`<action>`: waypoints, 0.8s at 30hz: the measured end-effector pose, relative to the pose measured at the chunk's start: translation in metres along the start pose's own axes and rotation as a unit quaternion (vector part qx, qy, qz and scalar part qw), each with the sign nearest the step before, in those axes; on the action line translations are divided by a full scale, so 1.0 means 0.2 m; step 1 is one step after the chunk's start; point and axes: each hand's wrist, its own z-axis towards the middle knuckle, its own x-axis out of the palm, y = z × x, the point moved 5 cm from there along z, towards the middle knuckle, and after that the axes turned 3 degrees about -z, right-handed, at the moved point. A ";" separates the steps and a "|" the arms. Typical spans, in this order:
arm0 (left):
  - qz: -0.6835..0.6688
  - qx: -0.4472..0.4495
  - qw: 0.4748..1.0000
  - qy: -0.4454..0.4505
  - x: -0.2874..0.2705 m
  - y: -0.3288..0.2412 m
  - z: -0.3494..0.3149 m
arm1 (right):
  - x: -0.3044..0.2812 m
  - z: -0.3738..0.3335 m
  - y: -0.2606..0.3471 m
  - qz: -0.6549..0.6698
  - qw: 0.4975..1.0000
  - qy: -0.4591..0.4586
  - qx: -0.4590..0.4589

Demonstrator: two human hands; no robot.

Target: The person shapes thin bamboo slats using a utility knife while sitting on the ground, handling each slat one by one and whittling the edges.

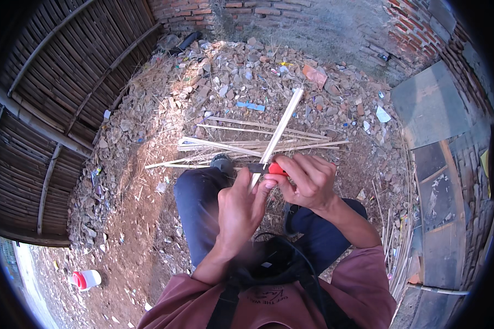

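Note:
My right hand (308, 181) is closed round the red handle of a knife (278, 168). Its dark blade points left and crosses a pale bamboo strip (283, 122). My left hand (240, 204) grips the strip's lower end, with the thumb up close by the blade. From there the strip slants up and away to the right; it looks like one or more lengths lying together. Beyond my hands, several loose bamboo strips (225, 146) lie crossed on the ground by my foot.
Rubble (230, 71) covers the ground up to a brick wall (291, 22). A bamboo-slat panel (55, 71) stands on the left. Boards (442, 192) lean along the right, with thin strips (396, 241) below them. A white container with a red lid (88, 279) lies at the lower left.

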 end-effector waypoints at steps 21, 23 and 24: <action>0.023 0.008 0.999 0.022 -0.01 0.12 -0.05 | -0.12 0.09 -0.54 0.035 0.943 -0.076 0.322; 0.050 -0.056 0.996 0.042 -0.05 0.21 -0.17 | -0.43 0.11 -0.98 0.026 0.907 -0.202 0.369; 0.037 -0.089 0.995 0.036 -0.07 0.21 -0.18 | -0.44 0.10 -1.02 0.045 0.906 -0.213 0.363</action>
